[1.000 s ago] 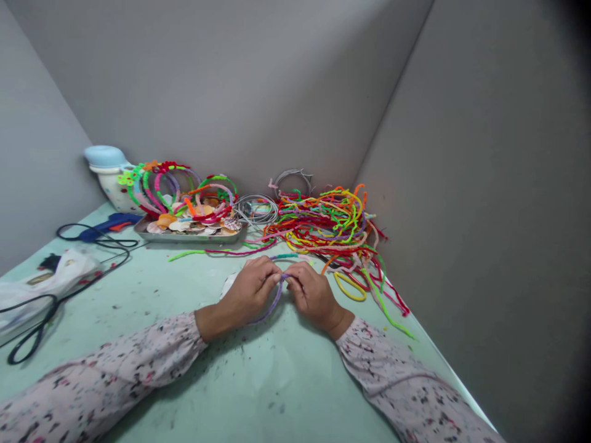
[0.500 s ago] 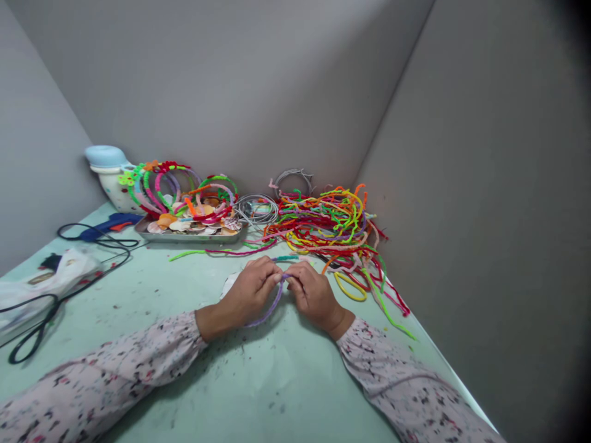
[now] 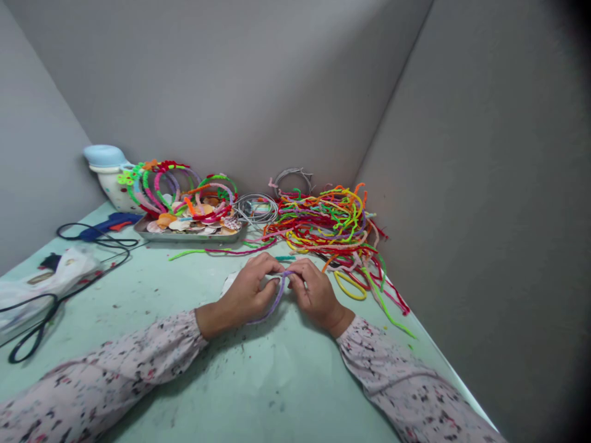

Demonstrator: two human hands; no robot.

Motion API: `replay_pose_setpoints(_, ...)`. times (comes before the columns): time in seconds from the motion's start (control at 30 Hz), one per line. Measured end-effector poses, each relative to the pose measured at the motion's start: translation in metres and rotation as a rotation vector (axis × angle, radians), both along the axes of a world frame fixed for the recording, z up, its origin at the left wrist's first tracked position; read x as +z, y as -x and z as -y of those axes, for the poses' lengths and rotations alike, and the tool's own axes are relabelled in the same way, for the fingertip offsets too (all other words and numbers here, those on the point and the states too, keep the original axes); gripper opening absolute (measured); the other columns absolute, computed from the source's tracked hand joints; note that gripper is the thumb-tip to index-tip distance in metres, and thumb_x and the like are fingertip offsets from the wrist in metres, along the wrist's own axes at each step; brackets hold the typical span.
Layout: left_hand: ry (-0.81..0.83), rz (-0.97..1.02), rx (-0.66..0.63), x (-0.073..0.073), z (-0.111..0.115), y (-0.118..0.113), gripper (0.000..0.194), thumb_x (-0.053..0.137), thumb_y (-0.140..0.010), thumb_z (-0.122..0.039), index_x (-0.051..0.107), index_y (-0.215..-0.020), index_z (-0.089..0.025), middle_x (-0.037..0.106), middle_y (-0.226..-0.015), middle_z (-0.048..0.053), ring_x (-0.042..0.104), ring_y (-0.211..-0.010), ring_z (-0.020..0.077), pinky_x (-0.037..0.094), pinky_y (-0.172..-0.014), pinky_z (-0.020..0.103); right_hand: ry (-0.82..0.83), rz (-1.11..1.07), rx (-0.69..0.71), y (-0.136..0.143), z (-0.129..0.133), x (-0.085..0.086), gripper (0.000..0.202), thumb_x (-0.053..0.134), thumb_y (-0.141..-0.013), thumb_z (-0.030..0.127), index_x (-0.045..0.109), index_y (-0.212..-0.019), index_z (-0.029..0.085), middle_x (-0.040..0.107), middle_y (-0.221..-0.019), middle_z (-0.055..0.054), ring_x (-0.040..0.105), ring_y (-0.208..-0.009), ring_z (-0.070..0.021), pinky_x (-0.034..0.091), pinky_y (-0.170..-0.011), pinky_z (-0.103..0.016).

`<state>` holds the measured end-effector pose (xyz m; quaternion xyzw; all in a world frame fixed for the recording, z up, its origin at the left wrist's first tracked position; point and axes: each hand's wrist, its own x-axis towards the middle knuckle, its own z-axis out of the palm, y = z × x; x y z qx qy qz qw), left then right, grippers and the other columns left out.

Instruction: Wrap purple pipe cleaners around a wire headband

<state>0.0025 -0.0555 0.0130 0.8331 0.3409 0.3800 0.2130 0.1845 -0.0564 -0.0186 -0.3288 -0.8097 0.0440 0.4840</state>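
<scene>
R hand (image 3: 316, 295) has the tip of a purple fuzzy strand (image 3: 276, 304) pinched btwn thumb and fingers. L hand (image 3: 247, 292) is right beside it, thumb and forefinger a bit apart at the strand; can't tell if those fingers grip anything. Strand's mid-table btwn the hands, curving down toward the near side and going out of sight behind the L hand/wrist. Something white pokes out left of the L hand, can't tell what. Bit of teal strand (image 3: 285, 258) just past the fingertips.

Far right: big messy pile of multicolor fuzzy strands (image 3: 327, 215), w/ a yellow loop (image 3: 349, 287) at its near edge. Wire coil (image 3: 256, 210) sits btwn the pile and a metal tray (image 3: 189, 237) on the far left, which has flat discs and colorful fuzzy rings on it. Blue-lidded cup (image 3: 111, 178) behind that. Further left: blue tool (image 3: 104, 229), black cord (image 3: 41, 298), plastic bag (image 3: 67, 274). All on a pale green tabletop (image 3: 277, 394).
</scene>
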Motion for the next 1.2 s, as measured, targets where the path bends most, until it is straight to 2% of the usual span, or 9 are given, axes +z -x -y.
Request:
replay_pose_setpoints(0.1,-0.046,0.018,0.023,-0.0027,-0.0011,-0.0012,0.011,0.05,-0.084,-0.014,0.06,-0.088,-0.018,0.059,-0.086,0.005,0.053,-0.087,0.0189,0.043,-0.082,0.033,-0.006,0.006,0.011,0.0005,0.0004,0.0011,0.014,0.043,-0.092,0.017,0.054,-0.1,0.022,0.062,-0.088,-0.006,0.06,-0.089,-0.0201,0.052,-0.077,-0.036)
replay_pose_setpoints(0.27,-0.078,0.014,0.061,-0.0058,-0.0035,-0.0014,0.007,0.055,-0.085,-0.021,0.061,-0.087,-0.018,0.06,-0.085,0.005,0.054,-0.086,0.0187,0.044,-0.08,0.033,-0.005,0.007,0.01,0.0003,0.0003,0.0015,0.014,0.042,-0.092,0.018,0.054,-0.1,0.022,0.062,-0.087,-0.006,0.059,-0.092,-0.0205,0.052,-0.076,-0.035)
replay_pose_setpoints(0.5,-0.14,0.008,0.046,-0.0097,-0.0079,-0.0001,0.01,0.056,-0.087,-0.024,0.062,-0.089,-0.017,0.061,-0.086,0.006,0.055,-0.085,0.0185,0.044,-0.079,0.033,0.016,-0.009,-0.014,-0.0003,0.0001,-0.0003,0.013,0.043,-0.093,0.019,0.054,-0.099,0.021,0.061,-0.088,-0.007,0.06,-0.089,-0.02,0.052,-0.073,-0.033)
replay_pose_setpoints(1.2,0.013,0.108,0.053,-0.0051,-0.0022,-0.0009,0.01,0.058,-0.086,-0.026,0.065,-0.087,-0.018,0.062,-0.087,0.004,0.056,-0.087,0.0176,0.044,-0.081,0.033,0.002,-0.013,0.008,-0.0002,0.0006,0.0012,0.014,0.044,-0.092,0.018,0.054,-0.101,0.022,0.062,-0.085,-0.006,0.06,-0.092,-0.0206,0.053,-0.076,-0.035)
